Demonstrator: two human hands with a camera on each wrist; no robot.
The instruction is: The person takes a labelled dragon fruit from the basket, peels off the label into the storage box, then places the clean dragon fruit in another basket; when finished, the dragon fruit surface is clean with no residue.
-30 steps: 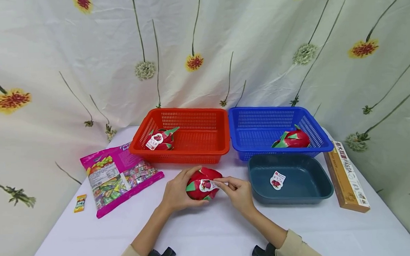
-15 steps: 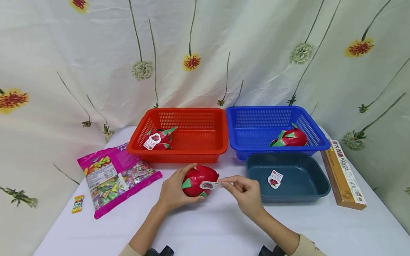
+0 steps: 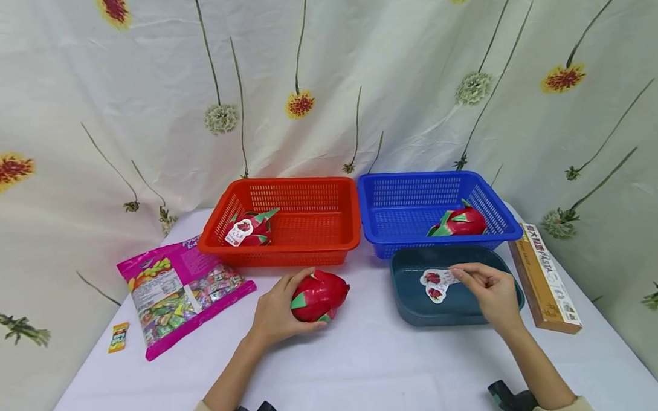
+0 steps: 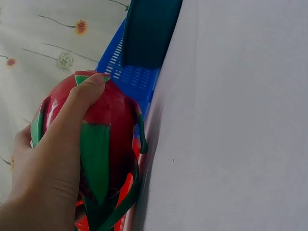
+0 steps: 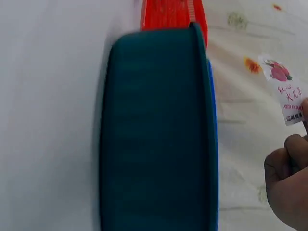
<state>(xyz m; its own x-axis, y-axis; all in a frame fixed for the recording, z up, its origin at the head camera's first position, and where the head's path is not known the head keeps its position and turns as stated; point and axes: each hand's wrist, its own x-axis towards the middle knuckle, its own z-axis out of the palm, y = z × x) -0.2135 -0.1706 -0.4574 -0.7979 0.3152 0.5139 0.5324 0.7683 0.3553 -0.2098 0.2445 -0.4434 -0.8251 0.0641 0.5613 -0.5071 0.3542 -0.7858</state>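
My left hand (image 3: 279, 312) grips a red and green dragon fruit (image 3: 324, 294) from its left side on the white table; no label shows on its visible face. In the left wrist view the thumb of my left hand (image 4: 53, 154) lies along the fruit (image 4: 107, 115). Over the dark teal tray (image 3: 420, 317), my right hand (image 3: 493, 296) pinches a fruit-shaped sticker (image 3: 443, 276) by its right end. Another sticker (image 3: 436, 294) shows just below it in the tray. The right wrist view shows the held sticker (image 5: 285, 91) above the curled fingers of my right hand (image 5: 291, 183).
A red basket (image 3: 287, 255) and a blue basket (image 3: 382, 249) stand side by side at the back, each with a dragon fruit. A pink candy bag (image 3: 182, 292) and a small yellow packet (image 3: 118, 337) lie left. A pasta box (image 3: 546, 282) lies right of the tray.
My right hand has pulled the sticker off the dragon fruit and carried it right, over the teal tray. My left hand still holds the fruit in about the same place.
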